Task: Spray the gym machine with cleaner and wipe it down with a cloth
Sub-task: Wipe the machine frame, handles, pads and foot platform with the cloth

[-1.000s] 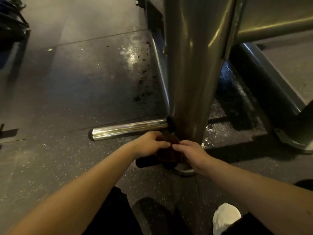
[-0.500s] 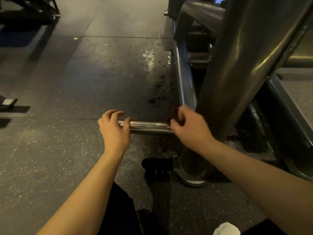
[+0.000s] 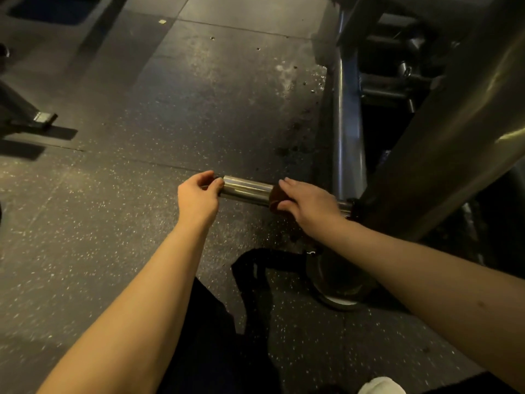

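Your right hand (image 3: 309, 203) clamps the cloth (image 3: 275, 198) round the chrome peg (image 3: 245, 190) close to the post (image 3: 443, 155) — the bare length runs straight away from the post to your left hand (image 3: 199, 196), pinching the free end.

My right hand (image 3: 309, 204) covers most of the dark brown cloth (image 3: 275, 196), so only its crumpled edge shows on the short chrome steel peg (image 3: 245, 189). My left hand (image 3: 199, 196) hides the peg's free end. The broad grey slanted steel post (image 3: 454, 137) runs off the top and right edges. The black shape (image 3: 255, 268) on the speckled rubber floor (image 3: 113, 223) is too dark to identify. The bottom edge cuts my white shoe (image 3: 380, 385).
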Demonstrator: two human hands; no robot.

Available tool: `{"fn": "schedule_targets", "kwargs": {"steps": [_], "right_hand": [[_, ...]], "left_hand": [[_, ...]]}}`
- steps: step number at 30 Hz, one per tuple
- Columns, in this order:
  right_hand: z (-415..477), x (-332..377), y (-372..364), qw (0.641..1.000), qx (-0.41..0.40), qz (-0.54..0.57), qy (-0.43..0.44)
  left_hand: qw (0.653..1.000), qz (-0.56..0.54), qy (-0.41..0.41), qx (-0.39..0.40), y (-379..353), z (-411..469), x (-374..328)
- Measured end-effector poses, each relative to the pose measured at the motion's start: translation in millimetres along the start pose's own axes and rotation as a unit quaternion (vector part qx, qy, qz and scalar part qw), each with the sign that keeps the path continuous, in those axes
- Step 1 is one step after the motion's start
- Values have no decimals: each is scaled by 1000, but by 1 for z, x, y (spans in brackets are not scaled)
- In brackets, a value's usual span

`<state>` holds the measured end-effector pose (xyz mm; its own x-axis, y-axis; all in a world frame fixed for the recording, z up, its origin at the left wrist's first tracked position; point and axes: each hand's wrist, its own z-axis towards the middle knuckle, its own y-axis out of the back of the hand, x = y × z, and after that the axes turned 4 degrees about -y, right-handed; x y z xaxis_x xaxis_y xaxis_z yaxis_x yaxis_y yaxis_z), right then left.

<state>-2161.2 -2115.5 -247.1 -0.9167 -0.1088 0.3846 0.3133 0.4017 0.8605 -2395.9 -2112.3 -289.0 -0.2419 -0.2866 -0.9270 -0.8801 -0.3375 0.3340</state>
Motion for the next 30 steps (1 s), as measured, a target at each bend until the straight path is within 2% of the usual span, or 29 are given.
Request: {"fn": "schedule_targets", "kwargs": {"steps": [6, 10, 13, 17, 20, 23, 26, 30], "right_hand": [[50, 84, -25, 991, -22, -83, 103], [49, 75, -27, 986, -10, -121, 115], [31, 35, -14, 985, -1, -146, 88], [-7, -30, 6, 979, 50, -199, -15], [-25, -49, 7, 969, 42, -238, -50], [-24, -36, 2, 974, 19, -221, -46], [-15, -14, -14, 980, -35, -195, 13], [6, 28, -32, 985, -63, -154, 45]], "left_hand": [[998, -54, 35, 2, 1, 6, 6], [991, -105, 77, 27, 4, 3, 8], [989, -113, 90, 25, 0, -1, 3], [987, -127, 92, 19, -3, -2, 1], [987, -130, 93, 18, -5, 0, 2], [987, -132, 89, 17, -7, 1, 2], [988, -130, 85, 17, -8, 1, 1], [987, -131, 89, 3, -11, -3, -2]]}}
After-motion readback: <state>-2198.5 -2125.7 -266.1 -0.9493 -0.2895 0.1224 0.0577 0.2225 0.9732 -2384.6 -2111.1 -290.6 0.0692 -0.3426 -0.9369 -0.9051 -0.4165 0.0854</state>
